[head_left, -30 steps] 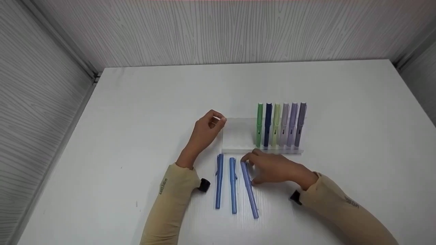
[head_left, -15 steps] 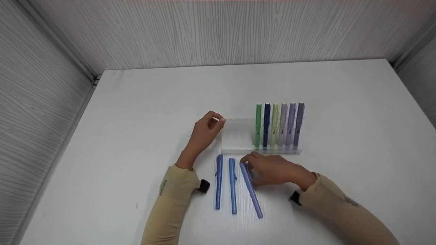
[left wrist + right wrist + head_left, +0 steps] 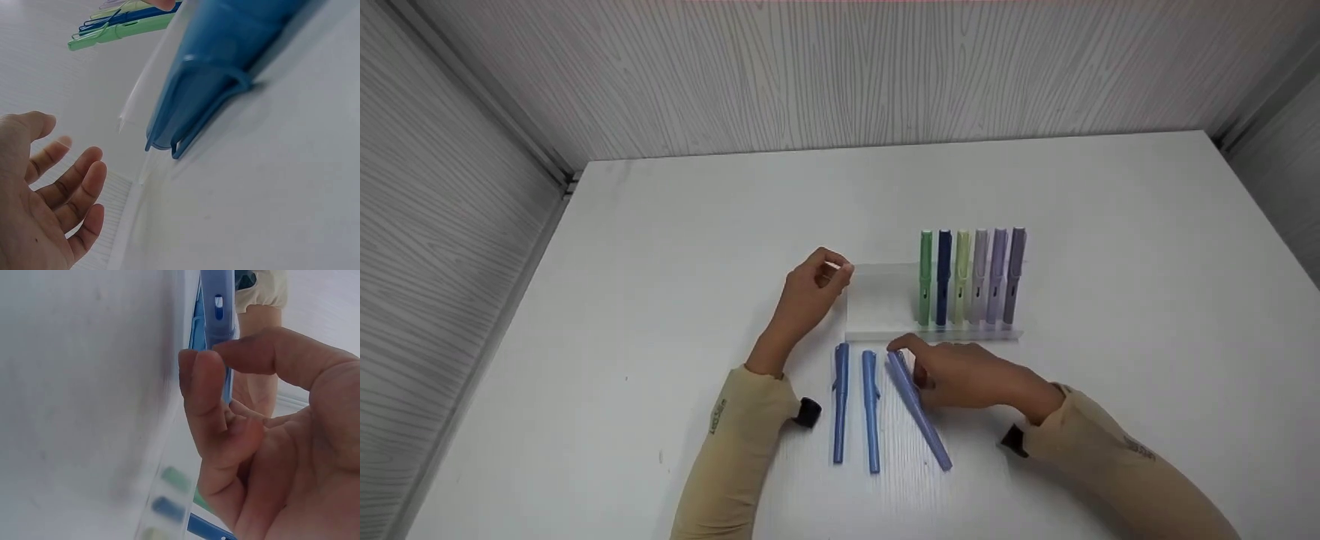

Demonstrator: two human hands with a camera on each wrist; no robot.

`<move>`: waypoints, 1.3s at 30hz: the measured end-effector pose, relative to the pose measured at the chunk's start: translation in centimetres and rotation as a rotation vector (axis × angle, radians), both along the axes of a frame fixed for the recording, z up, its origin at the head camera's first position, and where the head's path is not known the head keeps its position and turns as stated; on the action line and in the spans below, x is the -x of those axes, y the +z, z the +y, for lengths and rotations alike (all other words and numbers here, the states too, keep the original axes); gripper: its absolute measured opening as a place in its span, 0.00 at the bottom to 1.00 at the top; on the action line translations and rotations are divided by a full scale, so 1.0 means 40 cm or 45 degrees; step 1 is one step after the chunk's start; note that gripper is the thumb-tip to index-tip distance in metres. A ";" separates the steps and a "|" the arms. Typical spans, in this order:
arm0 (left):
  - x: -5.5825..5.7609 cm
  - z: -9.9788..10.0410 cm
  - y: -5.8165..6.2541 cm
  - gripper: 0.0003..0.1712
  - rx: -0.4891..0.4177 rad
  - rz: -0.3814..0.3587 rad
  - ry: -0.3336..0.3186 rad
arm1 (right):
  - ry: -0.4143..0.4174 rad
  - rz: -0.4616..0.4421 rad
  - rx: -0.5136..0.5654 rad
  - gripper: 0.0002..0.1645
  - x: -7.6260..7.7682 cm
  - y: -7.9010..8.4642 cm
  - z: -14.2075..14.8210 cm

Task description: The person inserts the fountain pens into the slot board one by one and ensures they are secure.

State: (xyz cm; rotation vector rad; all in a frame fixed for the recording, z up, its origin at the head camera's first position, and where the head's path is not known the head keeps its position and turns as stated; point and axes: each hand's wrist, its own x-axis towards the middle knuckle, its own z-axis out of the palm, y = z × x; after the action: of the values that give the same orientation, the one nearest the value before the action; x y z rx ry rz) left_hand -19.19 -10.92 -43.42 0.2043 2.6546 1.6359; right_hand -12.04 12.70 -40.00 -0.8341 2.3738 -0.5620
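Note:
In the head view my left hand (image 3: 806,296) pinches the upper left corner of a clear pen stand (image 3: 881,300) between thumb and forefinger. The left wrist view has its other fingers (image 3: 73,194) loosely bent. My right hand (image 3: 975,375) grips a capped periwinkle pen (image 3: 924,421) by its cap end, just in front of the stand. That pen slants, its lower end toward the right. In the right wrist view the thumb and fingers close around the pen (image 3: 218,304), partly covering it. Two blue pens, one darker (image 3: 841,405) and one lighter (image 3: 871,412), lie left of it.
Several pens stand upright in the stand's right half, from a green pen (image 3: 925,277) to a dark purple pen (image 3: 1015,276). The stand's left half shows bare panel. Patterned panels (image 3: 840,75) border the white table (image 3: 697,202) behind and at the sides.
The periwinkle pen's lower end has swung to the right, and its clip now shows near the fingers. My right hand has shifted its hold slightly. The left hand stays at the stand's corner.

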 end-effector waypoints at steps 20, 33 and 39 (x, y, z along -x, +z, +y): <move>0.000 0.000 -0.001 0.14 -0.001 0.014 -0.004 | -0.056 -0.046 0.291 0.38 0.020 0.043 0.025; 0.003 -0.003 -0.002 0.14 0.022 0.048 -0.013 | -0.127 -0.039 0.440 0.37 0.026 0.073 0.030; 0.002 -0.003 -0.003 0.14 0.026 0.043 -0.007 | -0.190 0.010 0.477 0.37 0.028 0.075 0.028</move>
State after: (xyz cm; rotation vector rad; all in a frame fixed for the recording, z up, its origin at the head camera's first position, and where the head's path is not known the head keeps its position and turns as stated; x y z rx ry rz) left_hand -19.29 -11.06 -43.56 0.2410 2.6914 1.6172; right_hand -13.15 13.83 -37.00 -0.8170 2.3867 -1.0901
